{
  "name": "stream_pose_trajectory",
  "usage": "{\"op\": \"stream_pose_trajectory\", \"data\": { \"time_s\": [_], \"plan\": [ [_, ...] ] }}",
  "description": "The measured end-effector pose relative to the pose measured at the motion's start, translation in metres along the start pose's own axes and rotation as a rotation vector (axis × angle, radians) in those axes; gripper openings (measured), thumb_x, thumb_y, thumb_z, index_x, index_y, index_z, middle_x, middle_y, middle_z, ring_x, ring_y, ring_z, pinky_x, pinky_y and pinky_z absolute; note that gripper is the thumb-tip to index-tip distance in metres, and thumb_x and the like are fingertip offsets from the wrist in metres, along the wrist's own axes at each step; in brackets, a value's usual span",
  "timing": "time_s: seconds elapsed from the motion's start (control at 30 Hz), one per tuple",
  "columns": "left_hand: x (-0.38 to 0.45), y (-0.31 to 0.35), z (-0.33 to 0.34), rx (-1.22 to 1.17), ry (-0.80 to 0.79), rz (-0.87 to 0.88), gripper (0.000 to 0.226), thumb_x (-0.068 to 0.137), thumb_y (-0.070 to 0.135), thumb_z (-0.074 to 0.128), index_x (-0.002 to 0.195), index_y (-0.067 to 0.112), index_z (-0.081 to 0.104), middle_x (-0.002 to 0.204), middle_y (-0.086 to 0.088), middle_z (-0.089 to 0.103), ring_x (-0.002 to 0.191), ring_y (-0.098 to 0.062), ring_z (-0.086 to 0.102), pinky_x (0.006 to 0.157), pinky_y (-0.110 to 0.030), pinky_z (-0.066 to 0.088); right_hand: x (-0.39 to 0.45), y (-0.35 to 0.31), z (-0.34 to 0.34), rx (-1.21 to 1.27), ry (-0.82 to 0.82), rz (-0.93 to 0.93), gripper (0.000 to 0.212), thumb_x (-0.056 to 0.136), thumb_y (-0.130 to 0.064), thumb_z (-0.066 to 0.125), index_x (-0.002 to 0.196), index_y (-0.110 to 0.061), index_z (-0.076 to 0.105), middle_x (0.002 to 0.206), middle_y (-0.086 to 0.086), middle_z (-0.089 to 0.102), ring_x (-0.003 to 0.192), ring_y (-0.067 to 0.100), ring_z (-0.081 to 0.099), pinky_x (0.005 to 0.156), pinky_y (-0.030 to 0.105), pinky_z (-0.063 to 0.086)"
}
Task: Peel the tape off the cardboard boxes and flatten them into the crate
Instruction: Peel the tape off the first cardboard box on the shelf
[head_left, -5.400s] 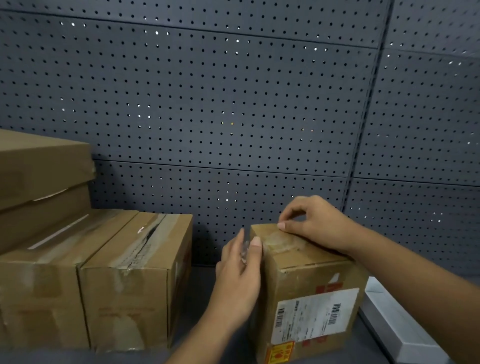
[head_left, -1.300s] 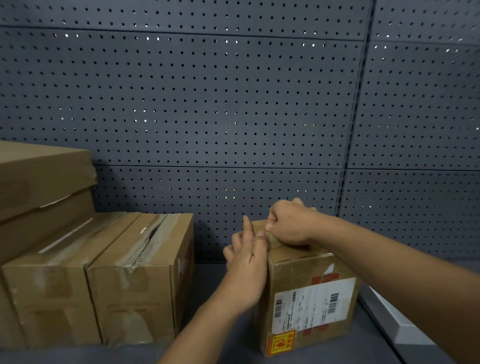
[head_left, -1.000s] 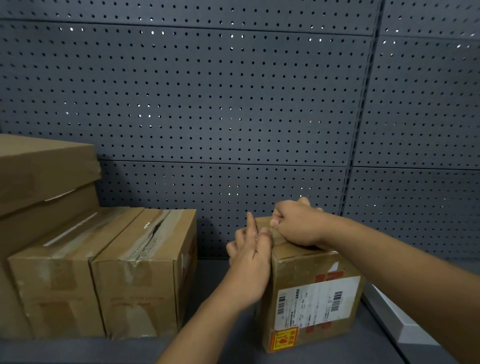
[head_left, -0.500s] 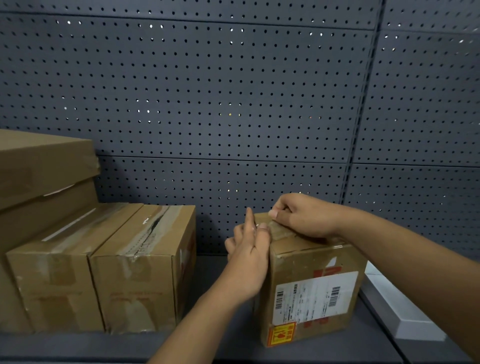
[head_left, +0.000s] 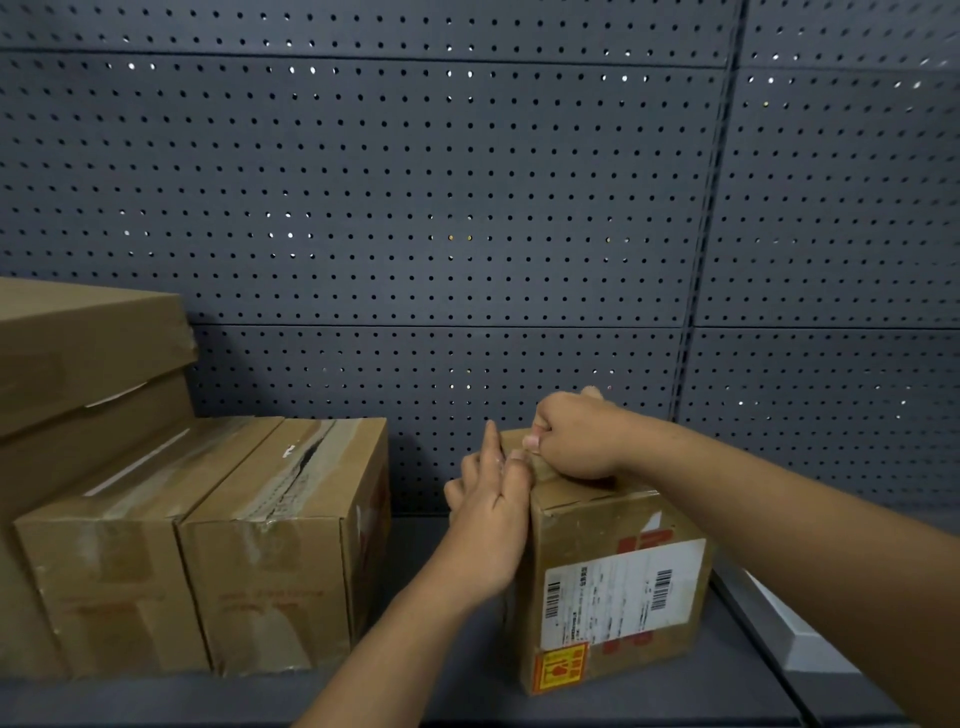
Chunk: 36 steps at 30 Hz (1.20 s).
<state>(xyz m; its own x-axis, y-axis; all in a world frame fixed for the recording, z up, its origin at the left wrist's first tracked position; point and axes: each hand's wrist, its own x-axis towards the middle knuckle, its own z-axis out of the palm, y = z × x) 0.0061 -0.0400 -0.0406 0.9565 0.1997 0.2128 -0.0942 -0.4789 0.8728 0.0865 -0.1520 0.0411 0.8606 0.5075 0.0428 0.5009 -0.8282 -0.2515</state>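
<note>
A grey pegboard wall (head_left: 415, 208) fills the background, its panels split by a vertical seam at right. Below it runs a dark grey shelf (head_left: 426, 545) on which everything stands.

At far left, a stack of larger cardboard boxes (head_left: 78, 364) reaches highest. In front of it, two long cartons stand side by side, touching: the left carton (head_left: 119, 571) and the right carton (head_left: 275, 571). The right carton's top tape is wrinkled and split along the seam.

The box I am working on, the small box (head_left: 613, 587), stands upright on the shelf right of centre, well apart from the cartons. Its near face carries a white shipping label (head_left: 623, 592) with barcodes and, at the lower left corner, an orange-yellow sticker (head_left: 558, 670). A white slab (head_left: 795, 639) lies just beside it at right.

My left hand (head_left: 491, 525) lies flat against the box's left side, fingers straight and pointing up, fingertips at the top edge. My right hand (head_left: 576, 441) rests on the box top, fingers curled, thumb and forefinger pinching tape (head_left: 537, 467) at the top left edge.
</note>
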Motion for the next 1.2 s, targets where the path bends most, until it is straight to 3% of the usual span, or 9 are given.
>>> {"op": "stream_pose_trajectory", "data": {
  "time_s": [0.13, 0.23, 0.37, 0.47, 0.63, 0.73, 0.93, 1.07, 1.2],
  "plan": [
    [-0.001, 0.001, 0.0, 0.028, 0.01, 0.0, 0.062, 0.109, 0.051, 0.016, 0.164, 0.034, -0.006, 0.168, 0.006, 0.013, 0.155, -0.024, 0.002, 0.122, -0.042, 0.008, -0.008, -0.007, -0.005, -0.075, 0.001, -0.078, 0.025, 0.11, -0.029, 0.041, 0.097, -0.012, 0.054, 0.09, 0.004, 0.055, 0.104, 0.026, 0.05, 0.115, 0.044, 0.023],
    [0.0, 0.002, 0.0, 0.032, 0.008, -0.008, 0.06, 0.11, 0.048, 0.016, 0.164, 0.034, -0.006, 0.169, 0.005, 0.013, 0.155, -0.025, 0.002, 0.121, -0.042, 0.009, -0.014, -0.009, -0.008, -0.046, 0.017, -0.087, 0.031, 0.11, -0.028, 0.041, 0.107, -0.005, 0.062, 0.108, 0.014, 0.065, 0.106, 0.028, 0.056, 0.116, 0.042, 0.021],
    [0.001, 0.001, 0.0, 0.035, 0.009, -0.008, 0.06, 0.109, 0.048, 0.015, 0.164, 0.034, -0.006, 0.168, 0.004, 0.014, 0.155, -0.024, 0.003, 0.121, -0.042, 0.01, -0.019, -0.007, -0.008, -0.021, 0.016, -0.126, 0.033, 0.11, -0.027, 0.044, 0.111, -0.001, 0.063, 0.107, 0.015, 0.064, 0.105, 0.031, 0.056, 0.088, 0.029, 0.029],
    [0.001, 0.001, 0.002, 0.035, 0.019, -0.005, 0.06, 0.109, 0.048, 0.015, 0.164, 0.034, -0.006, 0.168, 0.005, 0.014, 0.155, -0.023, 0.003, 0.122, -0.042, 0.01, -0.014, 0.0, -0.004, 0.059, 0.05, -0.163, 0.013, 0.107, -0.026, 0.05, 0.094, -0.022, 0.053, 0.098, -0.001, 0.058, 0.091, 0.02, 0.055, 0.075, 0.032, 0.039],
    [0.003, -0.002, 0.003, 0.022, 0.01, -0.004, 0.061, 0.109, 0.048, 0.016, 0.165, 0.033, -0.004, 0.167, 0.006, 0.015, 0.152, -0.023, 0.005, 0.118, -0.041, 0.012, -0.011, 0.005, 0.002, 0.517, 0.128, -0.135, 0.008, 0.105, -0.014, 0.052, 0.097, -0.015, 0.054, 0.08, 0.001, 0.06, 0.069, 0.017, 0.047, 0.061, 0.03, 0.038],
    [0.005, -0.004, 0.002, -0.012, 0.011, 0.0, 0.062, 0.109, 0.05, 0.018, 0.164, 0.036, -0.005, 0.163, 0.004, 0.021, 0.151, -0.023, 0.007, 0.113, -0.04, 0.014, -0.008, 0.006, -0.011, 0.782, 0.204, -0.116, 0.006, 0.106, -0.011, 0.05, 0.101, -0.01, 0.053, 0.075, 0.002, 0.061, 0.07, 0.02, 0.046, 0.066, 0.038, 0.041],
    [0.006, -0.009, -0.001, -0.022, 0.008, 0.073, 0.044, 0.108, 0.051, 0.021, 0.153, 0.053, 0.019, 0.146, 0.007, 0.036, 0.14, -0.02, 0.021, 0.103, -0.035, 0.017, -0.016, 0.01, -0.01, 0.38, 0.113, -0.113, 0.033, 0.1, -0.051, 0.058, 0.099, -0.021, 0.07, 0.09, -0.001, 0.073, 0.081, 0.014, 0.066, 0.08, 0.037, 0.056],
    [0.003, -0.006, -0.004, -0.027, 0.006, 0.077, 0.028, 0.106, 0.059, 0.024, 0.131, 0.053, 0.035, 0.139, 0.008, 0.041, 0.132, -0.02, 0.027, 0.101, -0.038, 0.026, -0.02, 0.004, -0.015, 0.292, 0.056, -0.105, 0.019, 0.092, -0.039, 0.074, 0.093, -0.02, 0.075, 0.087, -0.005, 0.071, 0.083, 0.012, 0.065, 0.069, 0.026, 0.051],
    [0.003, -0.006, -0.007, -0.005, -0.003, 0.073, 0.018, 0.108, 0.053, 0.025, 0.124, 0.051, 0.034, 0.136, 0.006, 0.043, 0.128, -0.022, 0.03, 0.098, -0.037, 0.027, -0.02, 0.0, -0.016, 0.197, 0.066, -0.091, 0.019, 0.097, -0.033, 0.069, 0.098, -0.014, 0.07, 0.088, -0.006, 0.064, 0.078, 0.007, 0.056, 0.063, 0.023, 0.042]
  ]
}}
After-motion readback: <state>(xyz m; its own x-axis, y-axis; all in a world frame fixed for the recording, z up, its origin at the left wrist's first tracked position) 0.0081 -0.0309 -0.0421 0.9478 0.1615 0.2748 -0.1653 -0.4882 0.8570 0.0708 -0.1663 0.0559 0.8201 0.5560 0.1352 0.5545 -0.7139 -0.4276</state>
